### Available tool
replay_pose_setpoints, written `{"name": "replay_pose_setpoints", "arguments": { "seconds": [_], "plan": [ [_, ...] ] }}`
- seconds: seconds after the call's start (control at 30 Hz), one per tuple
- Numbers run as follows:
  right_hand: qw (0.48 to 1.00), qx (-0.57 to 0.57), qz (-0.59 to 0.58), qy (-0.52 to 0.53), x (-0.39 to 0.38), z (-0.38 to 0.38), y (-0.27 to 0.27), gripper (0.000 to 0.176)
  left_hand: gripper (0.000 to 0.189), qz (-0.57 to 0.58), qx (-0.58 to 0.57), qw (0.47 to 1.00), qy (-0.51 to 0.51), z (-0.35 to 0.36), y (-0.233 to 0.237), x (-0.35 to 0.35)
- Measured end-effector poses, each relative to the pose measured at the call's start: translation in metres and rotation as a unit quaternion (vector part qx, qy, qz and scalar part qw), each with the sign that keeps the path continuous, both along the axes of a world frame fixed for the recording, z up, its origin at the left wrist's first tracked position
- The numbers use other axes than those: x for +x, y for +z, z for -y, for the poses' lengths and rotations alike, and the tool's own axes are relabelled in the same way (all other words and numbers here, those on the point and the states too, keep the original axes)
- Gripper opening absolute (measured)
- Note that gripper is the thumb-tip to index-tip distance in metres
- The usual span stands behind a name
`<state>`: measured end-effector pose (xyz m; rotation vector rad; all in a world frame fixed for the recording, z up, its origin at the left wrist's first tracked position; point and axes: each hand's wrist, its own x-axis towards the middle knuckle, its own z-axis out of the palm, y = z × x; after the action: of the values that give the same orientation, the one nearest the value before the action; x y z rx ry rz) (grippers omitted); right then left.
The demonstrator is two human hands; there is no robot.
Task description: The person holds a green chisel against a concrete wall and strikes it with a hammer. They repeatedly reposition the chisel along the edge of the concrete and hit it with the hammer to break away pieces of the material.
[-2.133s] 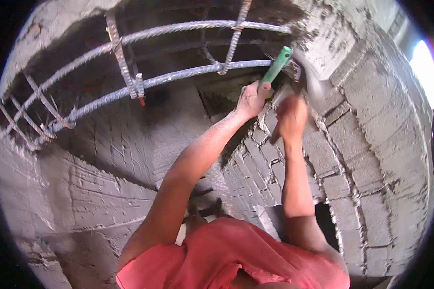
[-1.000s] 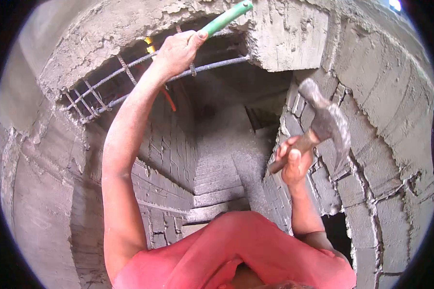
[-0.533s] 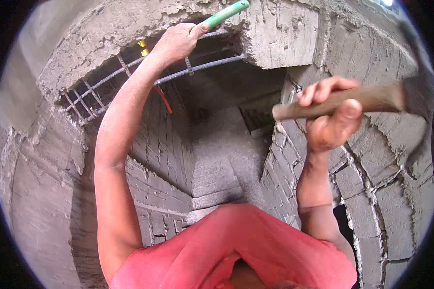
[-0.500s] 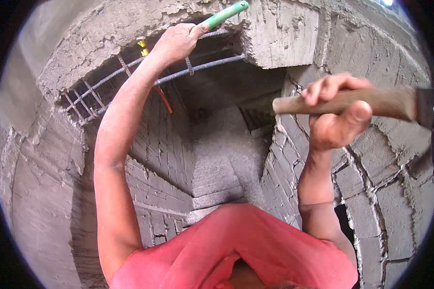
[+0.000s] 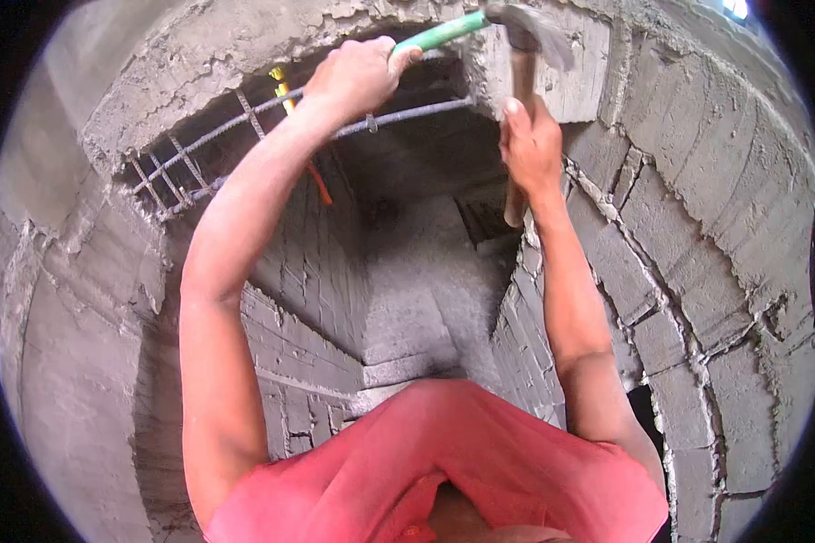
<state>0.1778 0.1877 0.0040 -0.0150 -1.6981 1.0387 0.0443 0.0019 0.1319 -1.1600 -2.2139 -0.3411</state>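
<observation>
My left hand (image 5: 360, 76) is raised overhead and grips a green-handled chisel (image 5: 444, 33), whose far end points at the broken edge of a concrete beam (image 5: 552, 81). My right hand (image 5: 531, 145) holds the wooden handle of a hammer (image 5: 527, 36) upright, and the steel head sits at the chisel's end, right against the concrete. Exposed steel rebar (image 5: 244, 127) runs from the chipped-out gap on the left toward the chisel.
Grey block walls (image 5: 697, 235) stand close on the right and on the left (image 5: 91, 362). A narrow concrete stair (image 5: 407, 326) drops away below the beam. An orange and yellow conduit (image 5: 285, 86) shows behind the rebar. My pink shirt fills the bottom.
The hammer was drawn back far to the right half a second ago. It has now swung up and left, and its head meets the chisel's end. My left hand has stayed at the chisel.
</observation>
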Motion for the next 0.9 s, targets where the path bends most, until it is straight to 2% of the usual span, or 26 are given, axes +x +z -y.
{"name": "replay_pose_setpoints", "arguments": {
  "seconds": [0.03, 0.1, 0.13, 0.17, 0.23, 0.27, 0.33, 0.37, 0.4, 0.43, 0.53, 0.57, 0.6, 0.63, 0.67, 0.7, 0.77, 0.8, 0.83, 0.87, 0.9],
  "plan": [
    [0.998, -0.033, -0.035, 0.045, 0.012, 0.005, 0.0, 0.034, 0.054, -0.042, 0.001, 0.999, 0.02, -0.001, -0.003, -0.001],
    [0.984, -0.102, -0.106, 0.101, 0.043, 0.028, 0.015, 0.034, 0.055, -0.011, 0.002, 1.0, 0.015, -0.001, -0.002, -0.004],
    [0.965, -0.058, -0.216, 0.136, 0.051, 0.032, 0.022, 0.032, 0.057, 0.04, -0.025, 0.998, 0.031, 0.001, 0.006, 0.002],
    [0.931, -0.016, -0.324, 0.169, 0.055, 0.032, 0.03, 0.031, 0.057, 0.039, -0.023, 0.998, 0.037, 0.001, 0.005, 0.003],
    [0.857, 0.055, -0.452, 0.244, 0.06, 0.027, 0.047, 0.033, 0.057, 0.047, -0.03, 0.998, 0.035, 0.001, 0.008, 0.003],
    [0.838, 0.094, -0.484, 0.235, 0.053, 0.023, 0.051, 0.039, 0.056, 0.035, -0.021, 0.999, 0.035, 0.001, 0.006, -0.001],
    [0.886, -0.054, -0.388, 0.248, 0.014, 0.002, 0.008, 0.039, 0.056, 0.025, -0.003, 0.999, 0.022, 0.001, 0.0, 0.0],
    [0.976, 0.079, -0.195, 0.05, 0.01, -0.001, 0.01, 0.04, 0.056, 0.013, 0.013, 1.0, 0.008, 0.002, -0.002, 0.003],
    [0.999, -0.005, 0.021, 0.042, 0.009, -0.005, 0.012, 0.041, 0.055, 0.014, 0.012, 1.0, 0.008, 0.001, -0.002, 0.005],
    [0.988, -0.118, 0.072, 0.066, 0.01, -0.004, 0.01, 0.04, 0.055, 0.02, 0.013, 1.0, 0.01, 0.002, -0.01, 0.009],
    [0.982, -0.151, -0.063, 0.099, 0.041, 0.007, 0.012, 0.029, 0.051, 0.027, 0.015, 0.999, 0.018, 0.004, 0.0, 0.014],
    [0.974, -0.119, -0.125, 0.149, 0.049, 0.0, 0.014, 0.027, 0.051, 0.031, 0.018, 0.999, 0.023, 0.003, -0.003, 0.008],
    [0.955, -0.122, -0.224, 0.154, 0.062, 0.014, 0.033, 0.025, 0.052, 0.012, 0.013, 1.0, 0.007, 0.002, -0.002, -0.001],
    [0.939, -0.078, -0.279, 0.184, 0.07, 0.01, 0.041, 0.027, 0.052, -0.006, 0.005, 1.0, -0.011, 0.0, -0.005, -0.008],
    [0.858, -0.073, -0.373, 0.346, 0.077, 0.009, 0.055, 0.029, 0.052, 0.033, 0.006, 0.999, 0.007, 0.002, 0.001, 0.005],
    [0.881, 0.002, -0.379, 0.281, 0.087, 0.011, 0.066, 0.036, 0.052, 0.033, 0.009, 0.999, 0.008, 0.002, 0.001, 0.004],
    [0.849, 0.052, -0.477, 0.223, 0.08, 0.031, 0.083, 0.04, 0.052, 0.033, 0.0, 0.999, 0.007, 0.004, 0.001, 0.005],
    [0.884, 0.155, -0.436, 0.07, 0.061, 0.019, 0.076, 0.041, 0.052, 0.034, 0.001, 0.999, 0.006, 0.005, 0.002, 0.006],
    [0.886, 0.252, -0.378, -0.087, 0.037, 0.003, 0.058, 0.043, 0.052, 0.03, 0.002, 1.0, 0.001, 0.006, 0.003, 0.006],
    [0.978, 0.14, -0.155, -0.029, 0.017, -0.007, 0.032, 0.037, 0.053, 0.025, 0.005, 1.0, -0.004, 0.005, 0.005, 0.006],
    [0.996, 0.018, 0.082, 0.03, 0.008, -0.014, 0.016, 0.032, 0.053, 0.026, 0.011, 1.0, -0.006, 0.002, 0.005, 0.005]
  ]
}}
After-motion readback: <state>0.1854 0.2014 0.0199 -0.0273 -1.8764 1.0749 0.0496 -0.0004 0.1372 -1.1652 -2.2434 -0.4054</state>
